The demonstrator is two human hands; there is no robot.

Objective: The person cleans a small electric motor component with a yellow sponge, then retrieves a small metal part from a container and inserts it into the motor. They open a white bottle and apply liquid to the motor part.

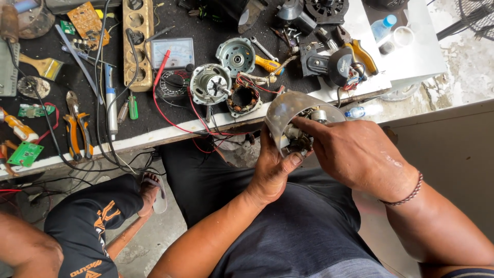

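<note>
place: repair workshop | evidence: pliers (77, 135); multimeter (174, 53); stripped motors (210, 84); circuit boards (24, 154)

Left hand (272, 167) cupped, thumb up; right hand (355, 154) fingers curled inward, both forearms raised.

Left hand (272, 172) bare, no rings. Right hand (355, 154) bare; dark beaded bracelet (409, 194) at wrist. Grey shirt (303, 237), black trousers (206, 175) worn.

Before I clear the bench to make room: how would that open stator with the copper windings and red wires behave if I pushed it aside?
The stator looks heavy for its size, with a metal core and copper windings. It would probably slide, not roll. Its red wires trail across the bench and may drag or snag the multimeter.
</note>
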